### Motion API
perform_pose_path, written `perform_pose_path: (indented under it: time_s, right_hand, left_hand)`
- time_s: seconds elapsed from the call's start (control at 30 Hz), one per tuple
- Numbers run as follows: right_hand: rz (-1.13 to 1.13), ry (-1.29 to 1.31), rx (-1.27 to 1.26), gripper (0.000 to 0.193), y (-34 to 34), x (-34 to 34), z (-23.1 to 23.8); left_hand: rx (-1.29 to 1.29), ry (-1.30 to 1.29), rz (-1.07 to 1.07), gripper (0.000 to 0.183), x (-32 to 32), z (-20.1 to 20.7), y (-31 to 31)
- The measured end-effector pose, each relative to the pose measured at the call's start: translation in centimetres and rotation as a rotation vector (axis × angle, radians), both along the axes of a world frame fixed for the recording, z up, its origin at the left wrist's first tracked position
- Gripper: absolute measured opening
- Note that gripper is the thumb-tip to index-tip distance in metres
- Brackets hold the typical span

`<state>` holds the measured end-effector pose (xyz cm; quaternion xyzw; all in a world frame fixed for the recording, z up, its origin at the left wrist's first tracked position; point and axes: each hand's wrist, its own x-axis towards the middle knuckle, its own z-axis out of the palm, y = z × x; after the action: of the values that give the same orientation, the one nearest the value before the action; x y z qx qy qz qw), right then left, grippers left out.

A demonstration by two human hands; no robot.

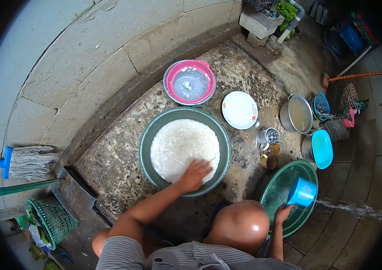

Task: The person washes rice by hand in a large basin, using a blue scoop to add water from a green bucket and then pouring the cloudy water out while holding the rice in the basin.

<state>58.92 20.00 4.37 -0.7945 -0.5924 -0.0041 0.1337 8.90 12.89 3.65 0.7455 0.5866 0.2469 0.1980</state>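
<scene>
A large green basin (225,155) stands in front of me, holding a broad layer of white, grainy stuff (182,144); its exact kind I cannot make out. My left hand (195,174) lies over the near right part of this white stuff, palm down, fingers stretched out and holding nothing. To the right, my right hand (282,213) is closed on a blue water dipper (302,192), tilted above a green tub (313,216) with water in it. A thin stream of water (350,207) stretches from the dipper's mouth toward the right.
Beyond the basin sits a pink-rimmed bowl (169,84). A white plate (239,110), metal cup (269,136), mug (269,162), metal pot (299,114) and turquoise container (322,149) stand right of it. A mop (29,162), dustpan (74,193) and green basket (53,223) are at left.
</scene>
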Motion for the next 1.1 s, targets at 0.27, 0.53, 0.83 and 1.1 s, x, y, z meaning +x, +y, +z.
perform_pose_path:
  time_s: [0.27,0.53,0.83,1.1]
  right_hand:
    - [-0.171,0.621,-0.238,0.025,1.7,1.3,-10.7]
    - [-0.449,1.975,-0.309,0.033,3.9,-5.2,3.3]
    - [-0.039,1.39,-0.177,0.054,1.9,-13.4,15.3]
    - [0.276,1.36,-0.49,0.017,4.0,-18.3,16.9]
  left_hand:
    - [-0.387,0.207,0.163,0.043,-2.8,-6.1,2.0]
    - [-0.36,0.317,0.099,0.03,-10.3,1.0,2.2]
    - [-0.097,-0.174,0.344,0.055,-7.7,-0.4,10.3]
    - [-0.156,-0.214,0.326,0.044,2.5,-6.4,11.0]
